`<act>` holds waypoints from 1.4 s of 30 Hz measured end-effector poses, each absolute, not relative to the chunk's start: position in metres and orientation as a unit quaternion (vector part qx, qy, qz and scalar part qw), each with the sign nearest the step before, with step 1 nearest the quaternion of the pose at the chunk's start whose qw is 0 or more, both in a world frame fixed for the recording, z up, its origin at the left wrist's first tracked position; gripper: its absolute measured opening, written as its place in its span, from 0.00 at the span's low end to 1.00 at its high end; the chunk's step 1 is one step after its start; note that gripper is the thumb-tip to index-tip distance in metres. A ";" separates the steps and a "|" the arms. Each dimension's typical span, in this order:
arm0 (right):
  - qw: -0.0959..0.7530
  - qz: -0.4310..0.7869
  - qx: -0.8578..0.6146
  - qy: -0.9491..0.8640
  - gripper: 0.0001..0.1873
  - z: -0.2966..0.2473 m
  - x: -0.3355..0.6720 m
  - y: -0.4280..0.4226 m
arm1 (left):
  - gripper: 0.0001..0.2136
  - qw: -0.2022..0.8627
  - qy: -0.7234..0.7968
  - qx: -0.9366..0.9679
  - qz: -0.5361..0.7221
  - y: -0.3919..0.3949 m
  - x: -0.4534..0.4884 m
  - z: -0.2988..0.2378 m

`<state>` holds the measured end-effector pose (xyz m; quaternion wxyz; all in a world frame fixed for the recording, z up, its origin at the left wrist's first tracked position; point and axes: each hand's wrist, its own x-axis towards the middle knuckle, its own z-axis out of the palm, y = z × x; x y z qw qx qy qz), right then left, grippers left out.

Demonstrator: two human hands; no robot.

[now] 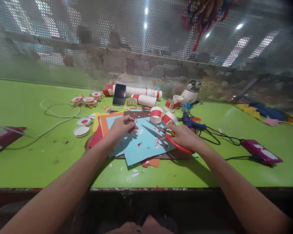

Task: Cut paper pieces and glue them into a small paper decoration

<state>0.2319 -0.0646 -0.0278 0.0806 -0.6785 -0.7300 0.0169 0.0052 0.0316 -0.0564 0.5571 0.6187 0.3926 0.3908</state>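
My right hand is closed on a pair of scissors with orange-red handles. Their blades point left over a stack of coloured paper. On top of that stack lies a light blue sheet, scattered with small red and white scraps. Above the stack's left part my left hand is closed in a pinch; a tiny pale bit shows at its fingertips, too small to name. Just beyond the scissors, a red-and-white paper cup stands beside a tilted paper cup.
Stacked paper cups and a phone are at the back. A blue glue gun lies at right, its cord near a purple power strip. Cut cup bottoms and a white cable occupy the left side.
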 end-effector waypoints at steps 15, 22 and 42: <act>0.218 0.040 -0.629 -0.746 0.19 -0.033 0.258 -0.074 | 0.08 0.364 0.482 0.772 0.198 0.042 0.029 -0.051; 0.236 0.037 -0.620 -0.748 0.17 -0.030 0.260 -0.077 | 0.06 0.305 0.480 0.802 0.182 0.052 0.035 -0.066; 0.227 0.025 -0.611 -0.758 0.15 -0.026 0.256 -0.083 | 0.09 0.116 0.449 0.884 0.067 0.048 0.059 -0.055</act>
